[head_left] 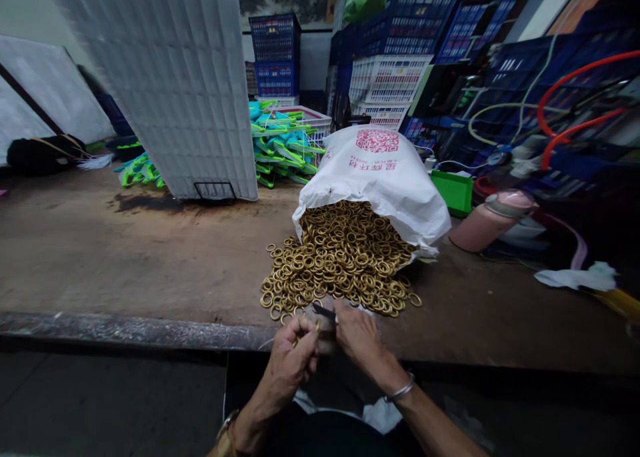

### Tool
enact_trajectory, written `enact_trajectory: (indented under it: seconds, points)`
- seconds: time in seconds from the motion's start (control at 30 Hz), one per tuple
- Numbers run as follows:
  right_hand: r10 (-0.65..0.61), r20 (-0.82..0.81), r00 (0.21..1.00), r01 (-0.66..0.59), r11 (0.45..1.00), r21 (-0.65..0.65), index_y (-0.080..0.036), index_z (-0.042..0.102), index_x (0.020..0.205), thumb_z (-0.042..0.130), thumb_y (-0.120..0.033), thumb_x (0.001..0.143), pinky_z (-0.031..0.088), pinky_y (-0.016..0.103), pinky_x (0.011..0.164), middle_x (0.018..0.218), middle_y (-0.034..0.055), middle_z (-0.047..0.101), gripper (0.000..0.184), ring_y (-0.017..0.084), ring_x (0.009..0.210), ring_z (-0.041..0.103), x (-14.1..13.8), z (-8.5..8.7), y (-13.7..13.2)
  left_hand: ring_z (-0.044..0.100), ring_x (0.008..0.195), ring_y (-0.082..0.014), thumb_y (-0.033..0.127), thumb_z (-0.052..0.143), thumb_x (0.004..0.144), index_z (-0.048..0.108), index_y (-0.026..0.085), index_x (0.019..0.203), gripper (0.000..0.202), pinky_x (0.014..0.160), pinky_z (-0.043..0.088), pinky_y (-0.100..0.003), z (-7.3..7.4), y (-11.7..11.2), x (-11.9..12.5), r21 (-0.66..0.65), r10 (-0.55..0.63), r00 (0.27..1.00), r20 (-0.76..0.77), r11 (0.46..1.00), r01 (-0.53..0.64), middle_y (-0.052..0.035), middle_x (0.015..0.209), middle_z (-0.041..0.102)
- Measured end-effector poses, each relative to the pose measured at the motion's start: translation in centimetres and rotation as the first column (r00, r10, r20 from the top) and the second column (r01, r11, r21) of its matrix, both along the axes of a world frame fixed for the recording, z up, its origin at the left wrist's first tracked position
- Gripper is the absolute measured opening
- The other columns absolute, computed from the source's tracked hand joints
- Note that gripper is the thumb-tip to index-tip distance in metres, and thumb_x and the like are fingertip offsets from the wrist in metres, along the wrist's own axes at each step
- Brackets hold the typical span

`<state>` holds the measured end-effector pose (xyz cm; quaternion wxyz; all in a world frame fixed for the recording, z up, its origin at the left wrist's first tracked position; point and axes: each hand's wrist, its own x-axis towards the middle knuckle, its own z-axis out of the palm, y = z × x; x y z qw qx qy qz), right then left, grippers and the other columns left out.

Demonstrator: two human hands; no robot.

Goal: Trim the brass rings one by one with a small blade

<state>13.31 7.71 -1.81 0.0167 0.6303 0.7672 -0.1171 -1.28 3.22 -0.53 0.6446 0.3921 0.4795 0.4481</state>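
My left hand [294,351] is closed at the table's front edge, pinching a gold-coloured ring [317,325] between thumb and fingers. Just to its right, my right hand [361,335] is wrapped round a small knife [324,311], whose dark blade points left, close above the ring. Beyond both hands lies a heap of gold-coloured rings [340,263]. They spill from the mouth of a white sack [380,170] with red print, lying on its side. The knife's handle is mostly hidden in my right hand.
A tall, ribbed pale panel [175,90] stands on the wooden table [150,257] at the left. Behind it lie green and blue plastic pieces [285,143]. A pink bottle [493,220] and green tray [453,191] sit right of the sack. Stacked crates [390,80] fill the back.
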Motion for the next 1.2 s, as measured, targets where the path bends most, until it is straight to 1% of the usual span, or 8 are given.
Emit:
enact_trajectory:
  seconds: [0.07, 0.17, 0.3, 0.37, 0.43, 0.63, 0.9, 1.2]
  points:
    - [-0.072, 0.000, 0.997, 0.072, 0.997, 0.008, -0.016, 0.052, 0.093, 0.037, -0.007, 0.076, 0.027, 0.026, 0.054, 0.073, 0.0082, 0.063, 0.025, 0.018, 0.065, 0.058, 0.7, 0.0, 0.6, 0.037, 0.034, -0.0041, 0.044, 0.056, 0.074, 0.047, 0.018, 0.073, 0.027, 0.034, 0.026, -0.015, 0.5, -0.3, -0.1, 0.009, -0.045, 0.998, 0.033, 0.999, 0.045, 0.0061, 0.049, 0.048]
    - [-0.033, -0.255, 0.966, 0.041, 0.999, 0.028, -0.017, 0.051, 0.084, 0.039, -0.011, 0.076, 0.030, 0.024, 0.057, 0.070, 0.0038, 0.059, 0.016, 0.015, 0.065, 0.054, 1.1, 0.3, 0.8, 0.036, 0.034, -0.0038, 0.044, 0.055, 0.074, 0.046, 0.019, 0.074, 0.027, 0.033, 0.026, -0.014, 1.0, -0.3, 0.0, 0.005, -0.037, 0.997, 0.065, 0.999, 0.037, 0.0068, 0.049, 0.047]
    - [-0.021, -0.684, 0.730, 0.020, 1.000, -0.009, -0.020, 0.047, 0.070, 0.030, -0.036, 0.088, 0.035, 0.022, 0.057, 0.064, -0.0012, 0.051, 0.030, 0.012, 0.061, 0.047, -0.1, 1.1, -0.1, 0.037, 0.035, -0.0036, 0.043, 0.055, 0.075, 0.044, 0.019, 0.075, 0.026, 0.033, 0.026, -0.013, 0.7, 0.0, 0.1, -0.021, -0.002, 0.998, 0.064, 1.000, 0.003, 0.0074, 0.051, 0.046]
    - [-0.019, -0.796, 0.605, -0.033, 0.998, -0.049, -0.020, 0.049, 0.074, 0.029, -0.045, 0.088, 0.036, 0.022, 0.057, 0.066, -0.0020, 0.050, 0.035, 0.012, 0.062, 0.047, -0.8, 1.6, -0.7, 0.036, 0.035, -0.0034, 0.044, 0.055, 0.075, 0.045, 0.019, 0.075, 0.026, 0.033, 0.025, -0.013, 0.7, 0.0, 0.1, -0.025, -0.002, 1.000, 0.029, 1.000, 0.003, 0.0076, 0.050, 0.046]
    - [0.002, -0.839, 0.545, -0.107, 0.992, -0.066, -0.020, 0.051, 0.080, 0.031, -0.047, 0.087, 0.036, 0.021, 0.058, 0.068, -0.0021, 0.051, 0.035, 0.012, 0.064, 0.047, -1.2, 1.9, -1.1, 0.036, 0.034, -0.0033, 0.045, 0.055, 0.074, 0.045, 0.019, 0.072, 0.028, 0.033, 0.026, -0.013, 0.9, 0.1, 0.1, -0.023, -0.002, 1.000, -0.012, 1.000, 0.002, 0.0078, 0.048, 0.044]
    - [0.034, -0.811, 0.585, -0.151, 0.986, -0.068, -0.019, 0.049, 0.072, 0.035, -0.046, 0.087, 0.033, 0.021, 0.055, 0.063, -0.0034, 0.046, 0.034, 0.010, 0.060, 0.042, -1.3, 1.5, -1.2, 0.035, 0.035, -0.0036, 0.044, 0.054, 0.075, 0.043, 0.018, 0.068, 0.029, 0.033, 0.028, -0.013, 0.9, 0.0, 0.2, -0.016, -0.016, 0.999, -0.029, 1.000, 0.015, 0.0079, 0.047, 0.043]
    - [-0.117, -0.880, 0.460, -0.091, 0.980, -0.178, -0.018, 0.049, 0.069, 0.034, -0.046, 0.086, 0.033, 0.022, 0.050, 0.059, -0.0024, 0.047, 0.037, 0.010, 0.054, 0.043, -1.5, -0.1, -0.7, 0.036, 0.035, -0.0036, 0.045, 0.054, 0.074, 0.043, 0.018, 0.070, 0.029, 0.033, 0.026, -0.013, 0.0, 0.0, 0.1, -0.026, -0.032, 0.999, 0.012, 0.999, 0.033, 0.0077, 0.049, 0.044]
    - [0.072, -0.734, 0.675, -0.058, 0.997, 0.045, -0.019, 0.049, 0.071, 0.034, -0.027, 0.086, 0.034, 0.023, 0.058, 0.066, -0.0007, 0.051, 0.022, 0.012, 0.061, 0.047, -1.1, 0.5, -0.6, 0.036, 0.035, -0.0033, 0.045, 0.055, 0.074, 0.044, 0.019, 0.073, 0.029, 0.033, 0.026, -0.013, -0.4, 0.1, -0.2, -0.053, 0.021, 1.000, -0.006, 0.998, -0.021, 0.0077, 0.050, 0.045]
